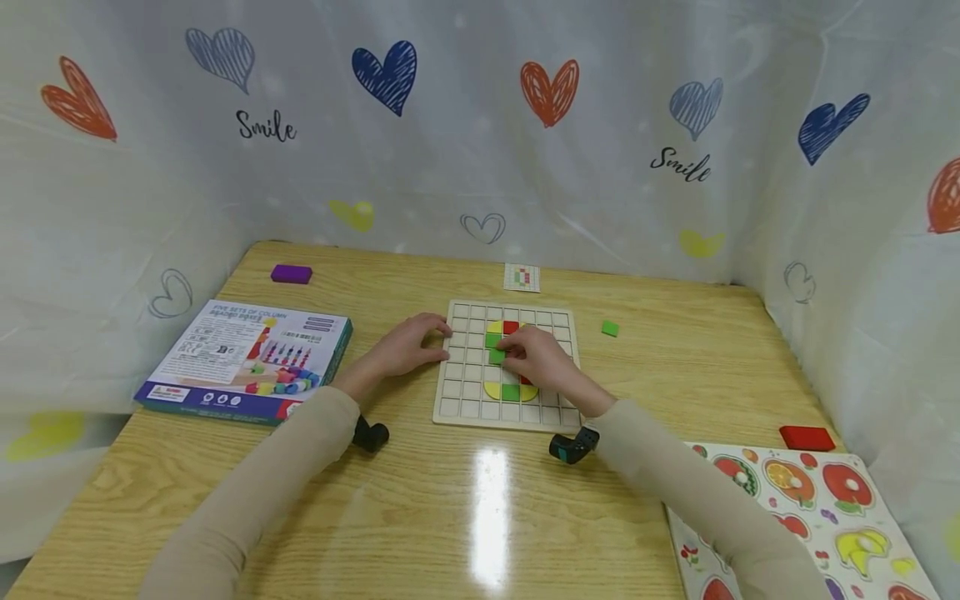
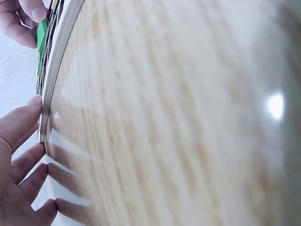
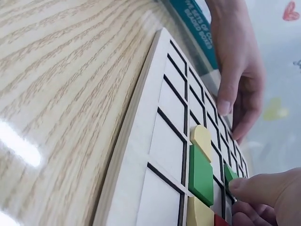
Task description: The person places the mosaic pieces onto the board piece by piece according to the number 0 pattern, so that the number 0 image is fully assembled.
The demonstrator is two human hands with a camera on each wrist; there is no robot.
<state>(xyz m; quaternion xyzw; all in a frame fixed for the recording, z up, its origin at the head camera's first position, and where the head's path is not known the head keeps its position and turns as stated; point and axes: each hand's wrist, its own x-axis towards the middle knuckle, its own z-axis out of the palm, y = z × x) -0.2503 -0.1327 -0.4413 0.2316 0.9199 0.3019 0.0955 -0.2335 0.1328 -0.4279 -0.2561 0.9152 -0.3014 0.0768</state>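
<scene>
A wooden grid board lies on the table, with red, yellow and green tiles set in its middle squares. My right hand pinches a green square tile between thumb and fingers, low over the middle of the board. In the left wrist view the held tile stands tilted above the grid. Another green tile fills a square near the front, between two yellow rounded tiles. At the board's left edge, my left hand touches the rim with thumb and fingertips, fingers spread.
A small pattern card lies behind the board, and a loose green tile to its right. On the left are a boxed bead set and a purple block. A fruit puzzle board and red block occupy the right.
</scene>
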